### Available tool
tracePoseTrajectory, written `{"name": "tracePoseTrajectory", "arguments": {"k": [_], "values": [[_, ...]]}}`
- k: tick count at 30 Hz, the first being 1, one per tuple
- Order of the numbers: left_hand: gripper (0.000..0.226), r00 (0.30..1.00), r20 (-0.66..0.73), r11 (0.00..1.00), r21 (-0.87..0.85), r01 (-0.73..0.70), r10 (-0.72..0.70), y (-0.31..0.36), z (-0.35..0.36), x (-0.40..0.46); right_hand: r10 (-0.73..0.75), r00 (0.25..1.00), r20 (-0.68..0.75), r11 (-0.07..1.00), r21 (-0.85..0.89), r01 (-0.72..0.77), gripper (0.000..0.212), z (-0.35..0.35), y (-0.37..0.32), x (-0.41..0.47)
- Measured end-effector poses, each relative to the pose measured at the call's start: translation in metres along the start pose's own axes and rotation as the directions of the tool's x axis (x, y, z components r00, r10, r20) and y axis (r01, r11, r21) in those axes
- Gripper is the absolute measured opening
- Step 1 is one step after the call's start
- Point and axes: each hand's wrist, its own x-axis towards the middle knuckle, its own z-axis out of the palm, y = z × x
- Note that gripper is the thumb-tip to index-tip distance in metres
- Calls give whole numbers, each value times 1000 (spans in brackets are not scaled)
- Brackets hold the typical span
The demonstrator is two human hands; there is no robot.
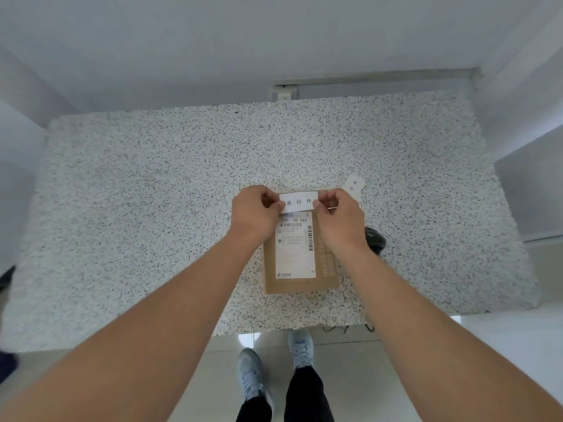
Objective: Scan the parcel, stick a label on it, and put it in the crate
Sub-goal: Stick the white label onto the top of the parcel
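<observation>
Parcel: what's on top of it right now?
On the parcel lies a printed shipping label. Both hands hold a white label above its far edge, which they hide.

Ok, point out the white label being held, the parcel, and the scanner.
white label (299,201): head view, printed middle of strip.
parcel (327,266): head view, bare brown right side.
scanner (376,239): head view, black body beside right wrist.

Bare table (152,193) left of parcel (300,281)

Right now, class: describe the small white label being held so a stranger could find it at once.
On the speckled table lies a brown parcel. Over its far end, left hand and right hand pinch the small white label, bearing three large characters, unlike the barcoded shipping label below.
</observation>
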Motion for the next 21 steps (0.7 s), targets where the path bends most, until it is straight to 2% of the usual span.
{"name": "tracePoseTrajectory", "arguments": {"k": [9, 21], "values": [[2, 995, 18, 989, 103, -103, 101, -4, 6, 12, -29, 998, -63, 999, -39, 27, 9, 8, 9, 8], [4, 992, -7, 971, 203, -124, 128, -3, 15, 20, -98, 993, -63, 980, -179, 86, 8, 11, 9, 15]]}}
